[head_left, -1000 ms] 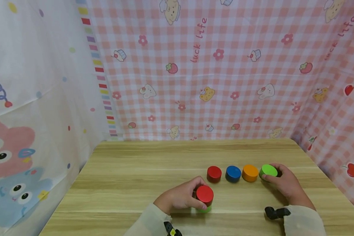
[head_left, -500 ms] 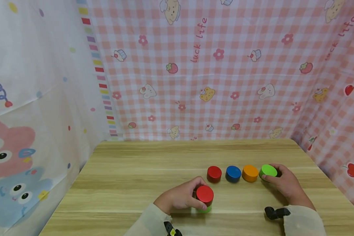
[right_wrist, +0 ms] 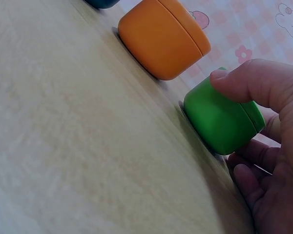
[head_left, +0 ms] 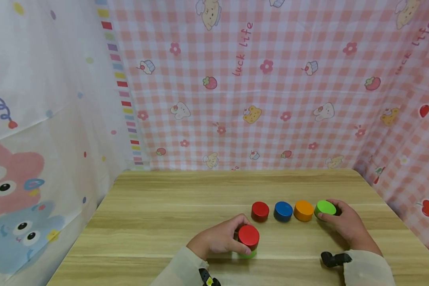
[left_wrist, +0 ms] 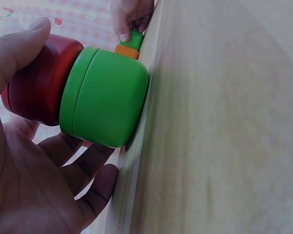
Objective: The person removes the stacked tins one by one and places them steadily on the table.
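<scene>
Two small round lidded tins stand stacked near the table's front: a red tin (head_left: 248, 236) on top of a green tin (left_wrist: 107, 95). My left hand (head_left: 219, 237) grips the red one from the left, its thumb in front and fingers behind. In the left wrist view the lower fingers lie beside the green tin, whose base sits on the wooden table (head_left: 164, 222). Farther back, my right hand (head_left: 348, 223) holds another green tin (right_wrist: 219, 114) between thumb and fingers. It rests on the table at the right end of a row of tins.
Left of the right hand, the row continues with an orange tin (head_left: 303, 210), a blue tin (head_left: 283, 211) and a second red tin (head_left: 260, 211). Patterned cloth curtains (head_left: 214, 119) hang behind the table and along both sides.
</scene>
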`<act>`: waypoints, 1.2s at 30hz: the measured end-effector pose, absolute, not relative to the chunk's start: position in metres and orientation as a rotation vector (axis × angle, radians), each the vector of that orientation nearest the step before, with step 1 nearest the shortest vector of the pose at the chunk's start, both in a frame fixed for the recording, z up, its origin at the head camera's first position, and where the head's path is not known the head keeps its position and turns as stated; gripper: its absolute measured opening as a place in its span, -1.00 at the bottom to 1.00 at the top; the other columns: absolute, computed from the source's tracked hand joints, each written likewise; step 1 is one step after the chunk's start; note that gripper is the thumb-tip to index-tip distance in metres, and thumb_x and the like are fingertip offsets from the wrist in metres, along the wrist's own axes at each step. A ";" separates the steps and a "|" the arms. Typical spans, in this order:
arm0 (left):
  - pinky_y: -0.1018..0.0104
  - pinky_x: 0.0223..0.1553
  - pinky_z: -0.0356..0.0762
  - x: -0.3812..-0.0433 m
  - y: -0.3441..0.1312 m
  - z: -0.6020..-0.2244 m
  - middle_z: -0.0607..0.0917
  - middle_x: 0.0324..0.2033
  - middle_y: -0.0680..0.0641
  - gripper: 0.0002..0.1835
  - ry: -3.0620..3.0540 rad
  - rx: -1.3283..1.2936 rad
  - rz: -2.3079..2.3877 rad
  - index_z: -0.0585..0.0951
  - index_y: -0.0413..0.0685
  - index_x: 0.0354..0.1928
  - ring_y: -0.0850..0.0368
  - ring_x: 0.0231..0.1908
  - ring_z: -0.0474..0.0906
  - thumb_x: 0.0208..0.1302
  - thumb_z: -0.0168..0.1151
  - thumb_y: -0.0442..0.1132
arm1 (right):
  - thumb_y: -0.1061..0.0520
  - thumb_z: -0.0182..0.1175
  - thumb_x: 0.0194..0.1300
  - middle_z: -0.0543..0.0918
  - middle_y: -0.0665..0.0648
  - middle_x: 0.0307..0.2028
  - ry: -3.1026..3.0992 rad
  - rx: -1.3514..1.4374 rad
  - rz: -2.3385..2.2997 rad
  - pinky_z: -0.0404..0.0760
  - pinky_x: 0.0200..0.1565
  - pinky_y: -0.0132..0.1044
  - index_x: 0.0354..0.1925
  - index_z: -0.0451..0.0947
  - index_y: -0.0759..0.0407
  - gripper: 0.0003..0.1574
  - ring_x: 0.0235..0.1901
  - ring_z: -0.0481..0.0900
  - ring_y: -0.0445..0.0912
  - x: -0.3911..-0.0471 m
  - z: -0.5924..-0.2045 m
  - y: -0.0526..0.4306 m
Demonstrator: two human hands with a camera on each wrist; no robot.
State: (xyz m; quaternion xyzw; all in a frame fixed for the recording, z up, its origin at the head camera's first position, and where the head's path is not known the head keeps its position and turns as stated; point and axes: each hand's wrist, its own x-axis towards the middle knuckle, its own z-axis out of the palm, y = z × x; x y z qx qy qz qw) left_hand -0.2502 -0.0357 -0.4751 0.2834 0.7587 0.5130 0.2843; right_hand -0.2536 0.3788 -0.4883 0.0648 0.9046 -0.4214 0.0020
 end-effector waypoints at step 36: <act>0.11 0.46 0.25 -0.250 -0.038 -0.475 0.68 0.04 0.27 -0.39 2.049 0.792 1.313 0.49 0.22 0.15 0.35 0.16 0.52 0.14 0.61 -0.31 | -0.25 0.19 0.54 0.11 0.50 0.58 2.899 0.180 -1.670 0.05 0.45 0.48 0.65 -0.05 0.29 0.10 0.56 -0.01 0.47 -0.244 -0.427 0.339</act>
